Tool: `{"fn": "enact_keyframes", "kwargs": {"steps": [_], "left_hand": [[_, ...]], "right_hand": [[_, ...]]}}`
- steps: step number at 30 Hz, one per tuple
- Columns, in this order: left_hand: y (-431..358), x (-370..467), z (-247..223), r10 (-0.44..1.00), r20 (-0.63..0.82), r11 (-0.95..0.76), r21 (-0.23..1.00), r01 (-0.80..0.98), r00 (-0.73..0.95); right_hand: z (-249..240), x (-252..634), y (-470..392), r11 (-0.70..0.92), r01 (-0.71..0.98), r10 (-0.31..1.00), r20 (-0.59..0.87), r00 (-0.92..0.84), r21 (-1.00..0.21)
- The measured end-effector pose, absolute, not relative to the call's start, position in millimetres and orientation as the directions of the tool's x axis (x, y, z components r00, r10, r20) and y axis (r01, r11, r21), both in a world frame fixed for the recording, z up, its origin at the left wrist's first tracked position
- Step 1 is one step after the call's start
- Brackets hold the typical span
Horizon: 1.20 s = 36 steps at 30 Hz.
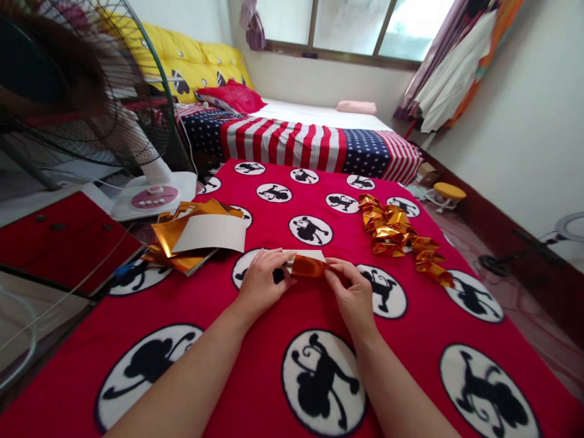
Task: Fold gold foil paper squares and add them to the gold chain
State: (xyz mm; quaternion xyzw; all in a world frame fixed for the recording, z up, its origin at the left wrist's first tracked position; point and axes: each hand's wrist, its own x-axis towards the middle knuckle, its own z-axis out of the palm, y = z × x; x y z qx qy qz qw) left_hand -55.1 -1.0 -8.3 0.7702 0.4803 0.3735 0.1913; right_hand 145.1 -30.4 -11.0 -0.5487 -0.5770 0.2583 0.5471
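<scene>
Between my two hands is a sheet of shiny gold paper (309, 266) with a white back, partly folded over. My left hand (266, 278) pinches its left end, fingers on top and thumb below. The right end is pinched between thumb and fingers of my right hand (350, 289). To the left lies a loose pile of gold sheets (171, 234), with a white-backed sheet (212, 233) on top. On the right, several folded gold paper pieces (387, 225) lie in a heap that trails toward the lower right.
A red cloth with monkey prints (255, 377) covers the surface under my hands. A standing fan (155, 182) is at the left beside a red box (68, 237). Beyond is a bed with a striped and starred cover (292, 143). A yellow stool (449, 191) stands at the right.
</scene>
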Motion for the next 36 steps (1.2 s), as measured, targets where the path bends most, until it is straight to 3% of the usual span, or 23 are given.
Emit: {"fn": "enact_keyframes", "kwargs": {"steps": [4, 8, 11, 15, 22, 26, 30, 33, 36], "left_hand": [[-1.4, -54.3, -2.6, 0.908, 0.351, -0.419, 0.784, 0.458, 0.229], [-2.5, -51.4, -4.3, 0.974, 0.177, -0.207, 0.946, 0.25, 0.138], [-3.7, -49.1, -6.0, 0.995, 0.038, -0.045, 0.996, 0.071, 0.095], [-4.2, -48.9, -3.1, 0.996, 0.015, -0.019, 0.999, 0.042, 0.089], [-6.0, -51.0, 4.7, 0.968, 0.158, -0.164, 0.986, 0.014, 0.197], [-11.9, -51.2, 7.1, 0.975, 0.022, 0.022, 0.98, -0.197, 0.222], [-15.8, -51.1, 9.7, 0.933, -0.069, 0.252, 0.825, -0.506, 0.354], [-15.2, -51.2, 10.4, 0.932, -0.029, 0.261, 0.742, -0.617, 0.36], [-12.4, -52.8, 9.1, 0.952, -0.054, 0.239, 0.747, -0.62, 0.301]], "right_hand": [[-6.7, 143.3, -32.7, 0.167, 0.239, 0.954, 0.218, 0.207, -0.957], [-5.7, 142.1, -34.5, 0.196, 0.105, 0.96, 0.213, 0.182, -0.975], [-8.2, 141.6, -34.4, 0.205, 0.1, 0.964, 0.219, 0.153, -0.974], [-10.6, 140.4, -34.1, 0.224, 0.138, 0.958, 0.244, 0.151, -0.965], [-8.2, 137.4, -38.6, 0.28, 0.232, 0.949, 0.305, 0.08, -0.932], [-7.6, 136.9, -38.5, 0.472, 0.364, 0.874, 0.482, -0.07, -0.803], [-5.7, 135.4, -40.6, 0.538, 0.527, 0.833, 0.51, -0.213, -0.658], [-2.7, 131.8, -44.3, 0.542, 0.645, 0.824, 0.492, -0.28, -0.54], [-0.2, 126.8, -47.4, 0.574, 0.663, 0.805, 0.482, -0.347, -0.481]]}}
